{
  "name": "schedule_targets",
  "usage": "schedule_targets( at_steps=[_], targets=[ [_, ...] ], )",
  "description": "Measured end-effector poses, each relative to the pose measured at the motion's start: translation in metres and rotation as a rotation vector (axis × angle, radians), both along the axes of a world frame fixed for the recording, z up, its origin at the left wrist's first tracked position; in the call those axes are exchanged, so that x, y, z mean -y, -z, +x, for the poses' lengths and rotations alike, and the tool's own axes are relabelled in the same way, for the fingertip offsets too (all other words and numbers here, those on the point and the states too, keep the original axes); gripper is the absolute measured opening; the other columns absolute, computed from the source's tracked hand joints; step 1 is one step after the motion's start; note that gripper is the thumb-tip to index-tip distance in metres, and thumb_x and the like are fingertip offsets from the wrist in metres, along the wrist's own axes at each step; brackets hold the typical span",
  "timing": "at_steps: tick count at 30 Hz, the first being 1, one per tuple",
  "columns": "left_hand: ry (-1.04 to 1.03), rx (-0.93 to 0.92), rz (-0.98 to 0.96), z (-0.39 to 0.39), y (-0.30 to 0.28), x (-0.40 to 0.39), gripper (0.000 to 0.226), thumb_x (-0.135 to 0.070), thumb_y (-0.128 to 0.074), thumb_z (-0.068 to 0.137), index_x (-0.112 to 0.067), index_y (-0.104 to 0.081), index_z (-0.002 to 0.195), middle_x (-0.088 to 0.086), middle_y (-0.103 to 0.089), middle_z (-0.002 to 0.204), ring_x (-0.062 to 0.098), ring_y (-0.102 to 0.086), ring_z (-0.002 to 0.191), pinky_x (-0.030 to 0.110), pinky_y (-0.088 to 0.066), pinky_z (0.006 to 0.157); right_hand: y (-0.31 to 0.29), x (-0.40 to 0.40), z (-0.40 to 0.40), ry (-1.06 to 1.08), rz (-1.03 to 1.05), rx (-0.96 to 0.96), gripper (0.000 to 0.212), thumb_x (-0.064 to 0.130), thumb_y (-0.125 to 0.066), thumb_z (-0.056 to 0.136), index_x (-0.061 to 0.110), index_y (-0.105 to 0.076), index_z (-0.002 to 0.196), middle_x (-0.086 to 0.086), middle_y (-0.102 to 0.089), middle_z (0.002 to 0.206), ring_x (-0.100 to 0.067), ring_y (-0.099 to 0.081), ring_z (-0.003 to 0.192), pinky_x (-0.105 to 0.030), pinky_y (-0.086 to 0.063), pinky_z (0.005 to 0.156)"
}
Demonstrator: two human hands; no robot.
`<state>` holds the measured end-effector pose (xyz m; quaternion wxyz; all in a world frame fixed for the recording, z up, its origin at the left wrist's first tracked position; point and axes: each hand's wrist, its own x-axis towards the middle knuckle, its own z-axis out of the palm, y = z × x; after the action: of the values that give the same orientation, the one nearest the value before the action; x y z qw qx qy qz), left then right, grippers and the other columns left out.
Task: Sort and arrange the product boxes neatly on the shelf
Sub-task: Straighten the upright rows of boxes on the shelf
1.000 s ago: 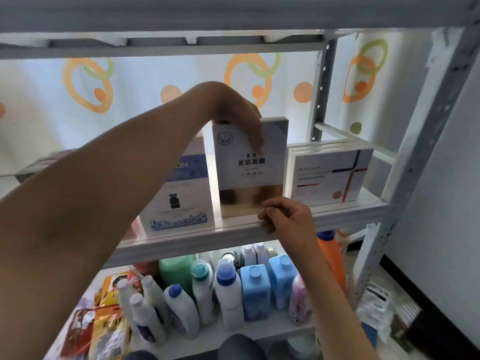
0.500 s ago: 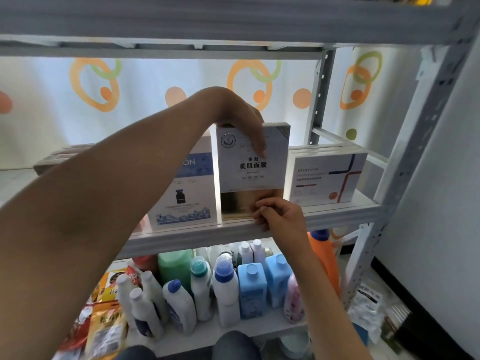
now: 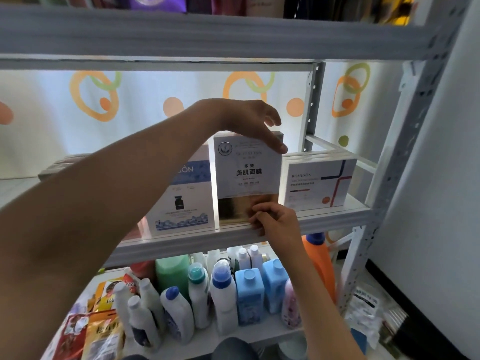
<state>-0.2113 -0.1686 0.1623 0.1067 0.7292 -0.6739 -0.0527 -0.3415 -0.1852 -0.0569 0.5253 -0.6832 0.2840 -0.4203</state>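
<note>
A white-and-gold box [image 3: 246, 175] stands upright on the middle shelf [image 3: 332, 219], between a blue-and-white box [image 3: 183, 201] and a low white box with red and blue lines [image 3: 320, 185]. My left hand [image 3: 249, 120] hovers over its top. The fingers are spread and lifted, and only the thumb tip touches the upper right corner. My right hand [image 3: 276, 222] is curled at the box's lower right corner, its fingertips pinching the gold part just above the shelf's front edge.
The shelf above [image 3: 207, 35] hangs low over the boxes. A perforated metal post [image 3: 405, 141] bounds the right side. Below stand several detergent bottles [image 3: 223, 294], an orange bottle [image 3: 320, 263] and snack packs [image 3: 98, 333]. More flat boxes [image 3: 59, 165] lie at the far left.
My left hand has let go of the box's top and its fingers have lifted and spread. The box stands straighter against its neighbours. My right hand stays at the lower corner.
</note>
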Motion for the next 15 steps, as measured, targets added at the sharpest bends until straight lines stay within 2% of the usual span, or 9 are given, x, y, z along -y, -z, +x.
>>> schedule_targets(
  at_steps=[2, 4, 6, 8, 11, 13, 15],
  targets=[
    [0.028, -0.022, -0.127, -0.005, 0.002, 0.001, 0.076, -0.068, -0.071, 0.071, -0.028, -0.053, 0.133, -0.010, -0.052, 0.139, 0.010, -0.046, 0.127, 0.030, -0.034, 0.100, 0.000, -0.001, -0.001, -0.002, 0.007, 0.000, 0.026, 0.002, -0.057, 0.094, 0.022, -0.070, 0.082, -0.005, -0.072, 0.082, -0.015, -0.068, 0.070, -0.019, -0.056, 0.066],
    [0.064, -0.069, -0.334, -0.014, 0.003, 0.006, 0.061, -0.061, -0.070, 0.078, -0.022, -0.061, 0.124, -0.008, -0.058, 0.130, 0.006, -0.051, 0.119, 0.023, -0.033, 0.094, -0.001, -0.002, -0.004, -0.004, 0.008, -0.004, 0.021, 0.003, -0.056, 0.095, 0.017, -0.070, 0.087, -0.004, -0.071, 0.080, -0.012, -0.067, 0.067, -0.017, -0.056, 0.064],
    [0.116, -0.113, -0.530, -0.028, 0.002, 0.013, 0.046, -0.052, -0.070, 0.082, -0.017, -0.067, 0.112, -0.007, -0.065, 0.117, 0.004, -0.057, 0.108, 0.021, -0.041, 0.091, -0.003, 0.000, -0.011, -0.001, 0.006, 0.009, 0.020, 0.002, -0.055, 0.096, 0.014, -0.070, 0.089, -0.003, -0.070, 0.076, -0.009, -0.066, 0.064, -0.017, -0.055, 0.063],
    [0.179, -0.150, -0.623, -0.046, 0.005, 0.022, 0.033, -0.042, -0.072, 0.084, -0.014, -0.069, 0.101, -0.005, -0.069, 0.104, 0.005, -0.062, 0.099, 0.025, -0.048, 0.091, -0.006, 0.005, -0.023, 0.019, 0.008, 0.032, 0.022, 0.000, -0.055, 0.095, 0.014, -0.069, 0.087, -0.002, -0.070, 0.073, -0.008, -0.066, 0.062, -0.019, -0.056, 0.062],
    [0.225, -0.175, -0.519, -0.076, 0.013, 0.045, 0.031, -0.037, -0.073, 0.083, -0.014, -0.068, 0.103, -0.005, -0.066, 0.101, 0.010, -0.061, 0.098, 0.025, -0.048, 0.088, -0.006, 0.021, -0.047, 0.101, 0.049, 0.072, 0.018, 0.001, -0.056, 0.094, 0.011, -0.071, 0.094, -0.008, -0.073, 0.080, -0.015, -0.069, 0.070, -0.025, -0.059, 0.066],
    [0.188, -0.141, -0.345, -0.088, 0.025, 0.062, 0.045, -0.043, -0.074, 0.082, -0.015, -0.063, 0.116, -0.006, -0.060, 0.110, 0.013, -0.057, 0.106, 0.025, -0.044, 0.087, -0.004, 0.031, -0.060, 0.151, 0.071, 0.075, 0.016, 0.004, -0.055, 0.095, 0.010, -0.070, 0.099, -0.008, -0.073, 0.086, -0.015, -0.070, 0.074, -0.024, -0.059, 0.069],
    [0.112, -0.087, -0.172, -0.091, 0.040, 0.081, 0.066, -0.049, -0.074, 0.079, -0.014, -0.054, 0.131, -0.002, -0.055, 0.128, 0.018, -0.051, 0.118, 0.027, -0.040, 0.090, -0.002, 0.040, -0.070, 0.177, 0.082, 0.086, 0.017, 0.005, -0.055, 0.095, 0.011, -0.070, 0.100, -0.006, -0.073, 0.086, -0.013, -0.070, 0.075, -0.022, -0.058, 0.070]
  ],
)
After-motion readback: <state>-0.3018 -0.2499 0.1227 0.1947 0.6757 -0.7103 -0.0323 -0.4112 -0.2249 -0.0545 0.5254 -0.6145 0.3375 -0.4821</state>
